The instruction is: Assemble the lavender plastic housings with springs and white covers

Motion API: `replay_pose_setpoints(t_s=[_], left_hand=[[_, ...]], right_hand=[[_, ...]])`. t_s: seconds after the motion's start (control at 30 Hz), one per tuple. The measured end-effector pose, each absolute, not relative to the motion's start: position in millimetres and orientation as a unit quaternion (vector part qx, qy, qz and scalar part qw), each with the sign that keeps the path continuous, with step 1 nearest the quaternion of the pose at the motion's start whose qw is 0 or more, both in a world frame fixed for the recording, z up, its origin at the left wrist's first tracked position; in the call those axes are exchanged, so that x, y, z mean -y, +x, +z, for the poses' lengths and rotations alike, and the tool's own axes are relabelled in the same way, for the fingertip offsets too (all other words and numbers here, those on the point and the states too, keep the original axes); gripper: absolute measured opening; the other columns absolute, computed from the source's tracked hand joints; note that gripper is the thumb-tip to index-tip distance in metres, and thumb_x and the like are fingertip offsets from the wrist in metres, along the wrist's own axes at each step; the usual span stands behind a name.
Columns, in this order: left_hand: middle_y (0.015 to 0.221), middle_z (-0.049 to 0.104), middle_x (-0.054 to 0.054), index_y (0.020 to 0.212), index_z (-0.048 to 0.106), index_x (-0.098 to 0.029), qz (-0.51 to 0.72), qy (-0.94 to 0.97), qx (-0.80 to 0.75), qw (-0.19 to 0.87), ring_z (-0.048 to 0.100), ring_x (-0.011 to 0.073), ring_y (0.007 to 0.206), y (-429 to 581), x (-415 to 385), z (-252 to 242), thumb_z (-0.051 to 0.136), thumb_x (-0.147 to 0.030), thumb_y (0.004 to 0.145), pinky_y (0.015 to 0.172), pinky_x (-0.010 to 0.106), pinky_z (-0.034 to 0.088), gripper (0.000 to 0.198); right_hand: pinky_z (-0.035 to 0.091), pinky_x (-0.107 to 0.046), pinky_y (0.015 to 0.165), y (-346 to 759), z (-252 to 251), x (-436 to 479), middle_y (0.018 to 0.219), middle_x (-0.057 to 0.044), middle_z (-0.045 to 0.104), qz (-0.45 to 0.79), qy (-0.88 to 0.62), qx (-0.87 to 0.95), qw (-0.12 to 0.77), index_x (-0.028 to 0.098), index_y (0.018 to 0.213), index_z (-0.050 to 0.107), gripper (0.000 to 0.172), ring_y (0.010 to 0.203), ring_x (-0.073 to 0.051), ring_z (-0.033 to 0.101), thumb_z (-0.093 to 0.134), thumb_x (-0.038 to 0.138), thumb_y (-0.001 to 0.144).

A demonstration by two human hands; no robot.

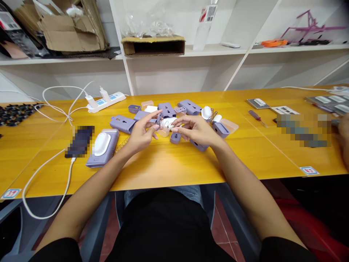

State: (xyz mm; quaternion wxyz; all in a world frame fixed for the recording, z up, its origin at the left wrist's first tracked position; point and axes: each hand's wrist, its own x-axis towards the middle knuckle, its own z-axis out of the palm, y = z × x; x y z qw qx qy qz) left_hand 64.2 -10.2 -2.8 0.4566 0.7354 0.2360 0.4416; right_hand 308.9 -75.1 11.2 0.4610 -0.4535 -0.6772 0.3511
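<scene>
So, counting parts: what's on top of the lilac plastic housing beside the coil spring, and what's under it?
A white oval piece sits on the lilac plastic housing; whatever lies beneath the housing is covered.

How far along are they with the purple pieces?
One purple case already wears a white dome. In hand: the left hand and right hand hold a white piece with thin wire. Still left: the other purple cases lie loose on the table.

We find the phone (79, 142) and the object on the right (304, 130) blurred out, and the small white piece (167, 124) too tiny to make out.
</scene>
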Motion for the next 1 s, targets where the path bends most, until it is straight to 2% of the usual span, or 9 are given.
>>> replay_pose_setpoints(t_s=[0.17,0.33,0.43,0.6,0.77,0.9,1.0], left_hand=[[0.158,0.06,0.012,0.147,0.073,-0.032,0.44,0.729,-0.232,0.47,0.07,0.0174,0.089,64.1,11.9,-0.2,0.073,-0.022,0.093,0.06,0.027,0.067,0.055],[0.158,0.059,0.011,0.144,0.073,-0.032,0.439,0.723,-0.231,0.481,0.072,0.0182,0.094,63.5,11.6,0.5,0.074,-0.022,0.092,0.06,0.023,0.066,0.052],[0.151,0.062,0.012,0.144,0.073,-0.031,0.425,0.74,-0.223,0.471,0.073,0.0183,0.095,62.6,11.0,-1.4,0.074,-0.023,0.094,0.06,0.022,0.065,0.05],[0.141,0.066,0.013,0.142,0.074,-0.029,0.395,0.77,-0.215,0.452,0.073,0.0217,0.101,62.1,12.0,-6.0,0.074,-0.025,0.096,0.061,0.024,0.066,0.047],[0.131,0.073,0.014,0.144,0.068,-0.025,0.39,0.753,-0.234,0.476,0.074,0.024,0.105,64.2,18.4,-4.3,0.079,-0.03,0.094,0.064,0.025,0.067,0.051],[0.113,0.073,0.009,0.131,0.065,-0.023,0.406,0.725,-0.239,0.502,0.075,0.0203,0.094,67.6,22.9,-1.4,0.087,-0.033,0.089,0.065,0.027,0.067,0.049],[0.105,0.071,0.006,0.125,0.063,-0.022,0.421,0.707,-0.247,0.512,0.075,0.0177,0.086,68.1,21.0,0.4,0.088,-0.031,0.088,0.064,0.027,0.067,0.046]], right_hand=[[0.038,-0.027,0.047,311.3,12.0,75.9,0.084,-0.002,0.078,0.329,-0.457,0.678,0.473,0.023,0.098,0.084,0.027,0.056,-0.012,0.057,0.09,0.048,0.088],[0.035,-0.028,0.048,311.8,11.4,76.7,0.087,-0.003,0.079,0.332,-0.461,0.674,0.473,0.023,0.099,0.084,0.03,0.056,-0.011,0.054,0.09,0.05,0.089],[0.036,-0.028,0.049,309.2,9.7,76.3,0.088,-0.003,0.08,0.331,-0.461,0.674,0.472,0.023,0.098,0.084,0.03,0.056,-0.012,0.055,0.09,0.051,0.087],[0.033,-0.026,0.047,303.7,4.6,73.4,0.087,-0.002,0.079,0.339,-0.466,0.684,0.447,0.021,0.097,0.083,0.03,0.051,-0.009,0.05,0.088,0.048,0.087],[0.037,-0.027,0.049,304.1,7.7,74.0,0.08,-0.002,0.076,0.334,-0.461,0.678,0.465,0.021,0.096,0.082,0.033,0.054,-0.011,0.055,0.09,0.051,0.085],[0.034,-0.027,0.046,307.2,10.2,75.7,0.073,0.001,0.071,0.356,-0.466,0.665,0.461,0.022,0.098,0.082,0.038,0.051,-0.011,0.053,0.095,0.053,0.081],[0.044,-0.031,0.049,312.4,10.4,73.1,0.071,0.0,0.071,0.369,-0.458,0.647,0.486,0.023,0.097,0.082,0.041,0.052,-0.014,0.058,0.094,0.059,0.082]])
